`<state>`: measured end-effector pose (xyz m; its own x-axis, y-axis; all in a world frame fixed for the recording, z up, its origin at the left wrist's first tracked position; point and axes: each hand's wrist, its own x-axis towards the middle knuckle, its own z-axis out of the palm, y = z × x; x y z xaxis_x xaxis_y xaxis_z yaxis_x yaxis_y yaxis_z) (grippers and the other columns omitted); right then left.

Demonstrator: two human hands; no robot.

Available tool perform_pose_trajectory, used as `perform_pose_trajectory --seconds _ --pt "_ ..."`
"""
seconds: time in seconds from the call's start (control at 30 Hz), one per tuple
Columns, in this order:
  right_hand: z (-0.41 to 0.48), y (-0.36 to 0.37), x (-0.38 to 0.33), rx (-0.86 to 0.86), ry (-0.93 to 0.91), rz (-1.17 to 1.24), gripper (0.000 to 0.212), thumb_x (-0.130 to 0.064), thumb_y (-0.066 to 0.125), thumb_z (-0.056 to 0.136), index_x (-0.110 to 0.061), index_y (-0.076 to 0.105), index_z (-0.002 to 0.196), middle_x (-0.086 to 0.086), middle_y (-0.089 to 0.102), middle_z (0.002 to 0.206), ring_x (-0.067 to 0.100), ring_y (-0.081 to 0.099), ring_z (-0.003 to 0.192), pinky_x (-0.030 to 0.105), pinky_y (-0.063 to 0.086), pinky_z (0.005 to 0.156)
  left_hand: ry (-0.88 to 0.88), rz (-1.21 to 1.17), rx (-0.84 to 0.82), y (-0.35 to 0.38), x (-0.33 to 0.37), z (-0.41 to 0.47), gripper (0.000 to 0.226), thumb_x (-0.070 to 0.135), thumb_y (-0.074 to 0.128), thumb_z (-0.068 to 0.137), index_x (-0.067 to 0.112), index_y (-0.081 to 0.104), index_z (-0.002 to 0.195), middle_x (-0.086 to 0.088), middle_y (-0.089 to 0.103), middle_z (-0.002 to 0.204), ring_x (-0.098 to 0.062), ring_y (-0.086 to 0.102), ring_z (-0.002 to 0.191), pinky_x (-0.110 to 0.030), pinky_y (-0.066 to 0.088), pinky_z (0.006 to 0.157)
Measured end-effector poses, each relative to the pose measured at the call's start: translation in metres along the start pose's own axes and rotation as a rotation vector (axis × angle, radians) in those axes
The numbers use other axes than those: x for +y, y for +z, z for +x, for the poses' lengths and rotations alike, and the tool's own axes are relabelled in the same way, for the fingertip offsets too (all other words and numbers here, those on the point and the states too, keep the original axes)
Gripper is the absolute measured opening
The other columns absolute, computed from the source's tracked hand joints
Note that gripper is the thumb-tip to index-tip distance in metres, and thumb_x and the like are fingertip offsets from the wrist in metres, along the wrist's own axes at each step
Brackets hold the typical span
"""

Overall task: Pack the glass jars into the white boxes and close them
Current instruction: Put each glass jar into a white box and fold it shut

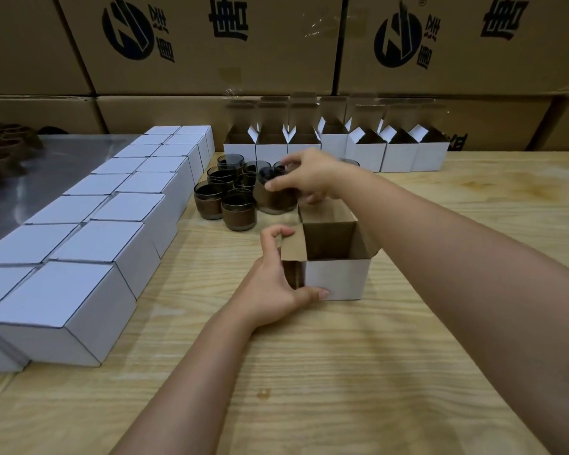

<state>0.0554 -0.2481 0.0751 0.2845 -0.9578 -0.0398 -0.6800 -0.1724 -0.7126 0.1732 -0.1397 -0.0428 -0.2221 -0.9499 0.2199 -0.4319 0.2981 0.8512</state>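
Though closed boxes (79,244) fill nine o'clock, our left hand (276,284) grips an open box (337,277), our right hand (309,174) a jar (275,200), with more jars (224,192) and empty boxes (398,152) at twelve.

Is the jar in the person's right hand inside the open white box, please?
No, the right hand holds the jar outside the open box, beside its far flap.

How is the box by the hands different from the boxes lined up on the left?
The open box has its flaps up, showing brown inside; the closed boxes are shut flat. The left hand holds the open box; no hand touches the closed boxes. Both are white outside.
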Motion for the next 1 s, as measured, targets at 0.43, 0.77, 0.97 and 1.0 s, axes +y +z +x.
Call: perform_pose_trajectory --seconds 0.43,0.77,0.97,1.0 --pt "-0.075 -0.077 -0.012 -0.283 0.035 -0.210 0.040 -0.042 0.070 0.078 -0.029 0.063 0.115 -0.002 0.058 0.115 0.018 0.055 0.106 0.038 0.053 0.085 -0.027 -0.026 -0.032 -0.002 0.002 -0.001 0.087 0.031 0.089 0.064 0.058 0.017 0.106 0.013 0.059 0.109 -0.007 0.061 0.100 -0.032 0.049 0.093" --pt "-0.098 -0.042 0.011 -0.192 0.051 -0.375 0.046 -0.038 0.075 0.077 -0.018 0.058 0.115 0.001 0.061 0.109 0.018 0.057 0.099 0.028 0.051 0.081 -0.045 -0.037 -0.027 -0.002 0.002 -0.001 0.088 0.030 0.090 0.062 0.057 0.020 0.107 0.007 0.062 0.109 -0.009 0.063 0.101 -0.036 0.050 0.095" --pt "-0.097 -0.021 0.007 -0.183 0.047 -0.531 0.058 -0.036 0.081 0.072 -0.017 0.054 0.119 -0.002 0.058 0.098 0.016 0.062 0.083 0.022 0.053 0.047 -0.040 -0.031 -0.024 -0.002 -0.001 0.000 0.087 0.030 0.090 0.063 0.054 0.020 0.109 0.008 0.062 0.107 -0.002 0.063 0.096 -0.026 0.051 0.087" --pt "-0.097 -0.020 0.005 -0.173 0.049 -0.535 0.060 -0.034 0.082 0.071 -0.019 0.051 0.120 -0.002 0.056 0.098 0.017 0.061 0.083 0.021 0.052 0.044 -0.040 -0.031 -0.025 -0.001 -0.001 0.001 0.087 0.030 0.089 0.063 0.051 0.020 0.111 0.010 0.061 0.106 0.001 0.063 0.094 -0.022 0.050 0.083"
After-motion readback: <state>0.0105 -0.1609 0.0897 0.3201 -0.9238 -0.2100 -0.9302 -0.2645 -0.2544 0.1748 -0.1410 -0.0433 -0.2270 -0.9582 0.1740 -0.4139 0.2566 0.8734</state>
